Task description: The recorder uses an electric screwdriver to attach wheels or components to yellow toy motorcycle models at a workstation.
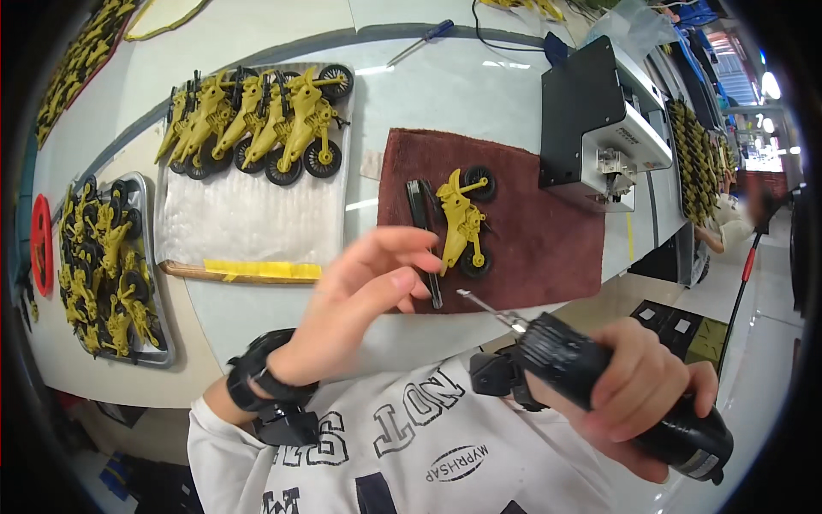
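Note:
My right hand (642, 394) is wrapped around a black electric screwdriver (565, 360), whose metal bit points up and left toward the cloth. My left hand (364, 283) is open, thumb and fingers apart and slightly curled, at the left edge of a maroon cloth (548, 257). Its fingertips are next to a long, narrow dark tool (419, 206) resembling tweezers, and partly cover it. Just right of that lies a yellow toy motorcycle (462, 221) with two black spoked wheels, on its side on the cloth.
A white padded sheet (248, 214) bears a row of yellow motorcycles (282, 120). Left of it, a metal tray (163, 343) holds several more. A black-and-white boxy machine (591, 128) stands right of the cloth. A blue-handled screwdriver (424, 38) lies at the back. Another person (728, 227) is far right.

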The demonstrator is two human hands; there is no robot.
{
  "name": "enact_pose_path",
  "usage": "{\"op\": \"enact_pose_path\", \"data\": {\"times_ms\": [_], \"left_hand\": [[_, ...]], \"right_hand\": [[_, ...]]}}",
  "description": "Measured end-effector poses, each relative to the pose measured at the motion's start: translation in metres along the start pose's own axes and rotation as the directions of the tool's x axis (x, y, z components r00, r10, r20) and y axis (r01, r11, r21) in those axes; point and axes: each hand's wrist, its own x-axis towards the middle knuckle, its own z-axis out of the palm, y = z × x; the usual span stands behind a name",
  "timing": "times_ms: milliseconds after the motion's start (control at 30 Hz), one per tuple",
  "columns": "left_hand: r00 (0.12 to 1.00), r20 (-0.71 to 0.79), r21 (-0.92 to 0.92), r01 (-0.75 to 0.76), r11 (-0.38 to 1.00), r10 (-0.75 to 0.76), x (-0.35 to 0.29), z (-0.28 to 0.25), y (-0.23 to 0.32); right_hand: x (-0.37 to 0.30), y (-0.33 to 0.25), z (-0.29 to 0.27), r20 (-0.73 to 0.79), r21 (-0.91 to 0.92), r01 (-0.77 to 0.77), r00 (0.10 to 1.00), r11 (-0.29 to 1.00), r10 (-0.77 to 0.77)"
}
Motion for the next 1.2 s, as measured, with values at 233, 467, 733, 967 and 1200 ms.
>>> {"op": "enact_pose_path", "data": {"times_ms": [233, 467, 733, 967, 1200], "left_hand": [[0.573, 0.639, 0.768, -0.516, -0.380, 0.514, -0.072, 0.076, 0.030], [0.467, 0.631, 0.742, -0.595, -0.308, 0.620, -0.074, 0.074, 0.039], [0.542, 0.624, 0.770, -0.548, -0.327, 0.563, -0.094, 0.054, 0.043], [0.610, 0.613, 0.786, -0.532, -0.314, 0.502, -0.076, 0.075, 0.060], [0.660, 0.633, 0.774, -0.560, -0.297, 0.406, -0.080, 0.084, 0.061]], "right_hand": [[0.008, -0.011, -0.018, -0.015, -0.173, -0.063, 0.998, 0.983, 0.061], [0.007, -0.023, -0.019, 0.016, -0.229, -0.065, 0.997, 0.971, 0.070], [-0.003, -0.003, -0.025, 0.031, -0.120, -0.128, 0.991, 0.984, 0.133], [0.003, -0.014, -0.016, -0.037, -0.164, -0.096, 0.995, 0.982, 0.091], [0.004, -0.019, -0.016, -0.084, -0.131, -0.089, 0.993, 0.987, 0.079]]}}
